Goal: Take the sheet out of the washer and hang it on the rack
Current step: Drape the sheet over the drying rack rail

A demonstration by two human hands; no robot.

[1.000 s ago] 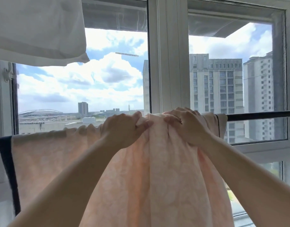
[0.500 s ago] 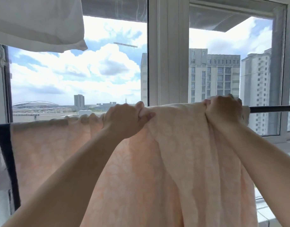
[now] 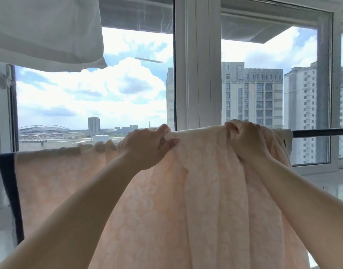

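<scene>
The pale peach patterned cotton sheet (image 3: 128, 200) hangs draped over the dark horizontal metal rack bar (image 3: 322, 132), my left hand (image 3: 145, 146) pinching its top fold at the bar, my right hand (image 3: 246, 138) gripping bunched cloth further right along the bar.

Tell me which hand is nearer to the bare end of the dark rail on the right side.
The right hand. It holds the pink sheet bunched on the rail, close to the bare rail end. The left hand pinches the sheet further left, near the white window post.
</scene>
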